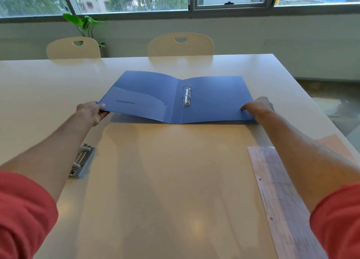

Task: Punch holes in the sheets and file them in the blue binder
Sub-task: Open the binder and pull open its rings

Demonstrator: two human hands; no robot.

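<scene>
blue binder (175, 99) lying open, rings (186, 95) up, mid-surface toward far edge | left hand (90, 112) pinching its left cover corner | right hand (258, 107) pressing its right cover edge, fingers hidden | punched sheets (280, 196) lying near right edge | hole punch (81, 161) sitting near left edge

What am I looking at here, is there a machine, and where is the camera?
No machine: a person wears one camera on the head, looking down at both bare arms. On the white table lies an open blue binder with metal rings. The left hand grips its left cover corner; the right hand holds its right edge, fingers partly hidden. A hole punch sits near the left arm. A printed sheet, already punched, lies under the right arm.
</scene>
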